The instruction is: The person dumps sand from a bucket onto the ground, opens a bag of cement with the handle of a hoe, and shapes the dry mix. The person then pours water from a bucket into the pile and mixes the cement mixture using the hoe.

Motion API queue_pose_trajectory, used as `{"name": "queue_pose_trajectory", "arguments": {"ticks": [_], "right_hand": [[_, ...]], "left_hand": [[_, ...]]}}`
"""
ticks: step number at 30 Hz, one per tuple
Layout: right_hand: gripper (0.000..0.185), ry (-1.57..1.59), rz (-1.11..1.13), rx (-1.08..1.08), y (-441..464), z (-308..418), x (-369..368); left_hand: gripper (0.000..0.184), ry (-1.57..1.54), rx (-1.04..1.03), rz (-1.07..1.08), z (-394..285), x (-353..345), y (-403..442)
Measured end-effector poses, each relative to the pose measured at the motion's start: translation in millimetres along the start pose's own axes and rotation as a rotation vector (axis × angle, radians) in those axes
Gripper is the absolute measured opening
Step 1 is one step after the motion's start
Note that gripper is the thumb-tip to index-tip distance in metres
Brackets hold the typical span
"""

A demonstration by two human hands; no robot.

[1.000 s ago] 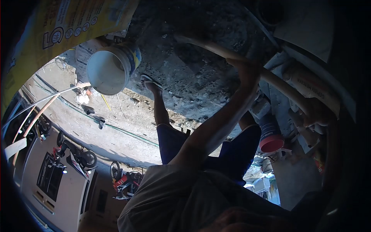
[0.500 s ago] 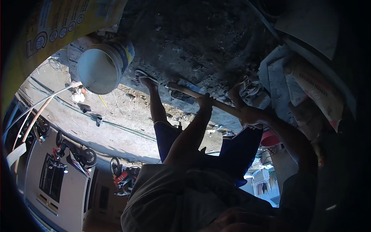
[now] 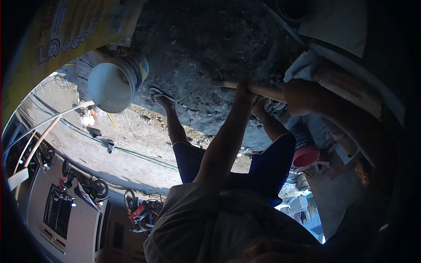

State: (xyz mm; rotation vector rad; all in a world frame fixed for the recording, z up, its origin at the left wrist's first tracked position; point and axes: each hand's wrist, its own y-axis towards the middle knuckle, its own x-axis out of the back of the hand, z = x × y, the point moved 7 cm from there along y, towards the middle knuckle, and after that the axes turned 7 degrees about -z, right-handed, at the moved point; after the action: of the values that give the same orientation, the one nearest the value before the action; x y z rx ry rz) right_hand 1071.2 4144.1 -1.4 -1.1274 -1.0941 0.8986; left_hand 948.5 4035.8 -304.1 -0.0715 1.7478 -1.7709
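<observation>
A long pale wooden handle (image 3: 268, 91) runs across the view above my legs, over the dark rubble-strewn ground (image 3: 197, 65). My left hand (image 3: 245, 90) wraps round its middle. Further right, my right hand (image 3: 299, 97) is closed on the same handle, knuckles outward. The left end of the handle fades into shadow, and its other end is hidden beyond my right hand. No tool head can be made out. My sandalled foot (image 3: 162, 95) stands on the ground left of the handle.
A white bucket (image 3: 109, 85) lies at the left, its mouth facing me. A yellow printed sheet (image 3: 87, 26) hangs above it. At the right are a printed cement bag (image 3: 351, 90) and a red-rimmed bucket (image 3: 305, 155). Motorbikes (image 3: 90, 186) stand by a building behind, appearing upside down.
Both hands and the handle have moved upward in the view, the right hand also rightward. The handle now lies flatter. The red-rimmed bucket shows more.
</observation>
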Motion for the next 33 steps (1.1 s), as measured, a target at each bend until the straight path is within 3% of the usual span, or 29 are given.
{"name": "queue_pose_trajectory", "arguments": {"ticks": [1, 6, 9, 13, 15, 17, 18, 21, 22, 25, 29, 30, 33], "right_hand": [[0.034, 0.001, -0.018, 0.004, -15, 6, 1], [0.034, 0.077, -0.224, 0.082, -100, -31, -27], [0.033, 0.111, -0.343, 0.084, -162, -60, -58], [0.028, 0.117, -0.493, 0.057, -204, -113, -152], [0.024, 0.207, -0.559, 0.024, -199, -144, -213], [0.022, 0.362, -0.657, -0.01, -173, -177, -286], [0.021, 0.403, -0.705, -0.033, -155, -196, -320], [0.02, 0.532, -0.862, -0.11, -74, -229, -413], [0.021, 0.572, -0.916, -0.149, -38, -234, -438], [0.019, 0.63, -0.921, -0.202, -18, -240, -434], [0.019, 0.661, -0.999, -0.089, 4, -203, -426], [0.019, 0.599, -0.889, -0.131, 8, -186, -423], [0.018, 0.739, -0.893, -0.217, -5, -129, -404]], "left_hand": [[0.015, -0.422, 0.183, 0.017, 9, -7, -17], [0.015, -0.383, 0.191, 0.047, 40, -43, -88], [0.014, -0.427, 0.315, 0.221, 51, -82, -142], [0.019, 0.096, 0.197, 0.041, 87, -82, -156], [0.024, 0.123, 0.23, -0.053, 112, -66, -139], [0.024, 0.204, 0.261, -0.177, 135, -62, -132], [0.034, 0.335, 0.237, -0.172, 144, -63, -133], [0.036, 0.482, 0.296, -0.213, 164, -69, -121], [0.034, 0.566, 0.224, -0.279, 162, -64, -104], [0.031, 0.613, 0.145, -0.46, 148, -55, -87], [0.029, 0.814, 0.097, -0.222, 105, -81, -143], [0.025, 0.86, 0.109, -0.275, 91, -76, -149], [0.028, 0.85, 0.069, -0.51, 48, -69, -159]]}}
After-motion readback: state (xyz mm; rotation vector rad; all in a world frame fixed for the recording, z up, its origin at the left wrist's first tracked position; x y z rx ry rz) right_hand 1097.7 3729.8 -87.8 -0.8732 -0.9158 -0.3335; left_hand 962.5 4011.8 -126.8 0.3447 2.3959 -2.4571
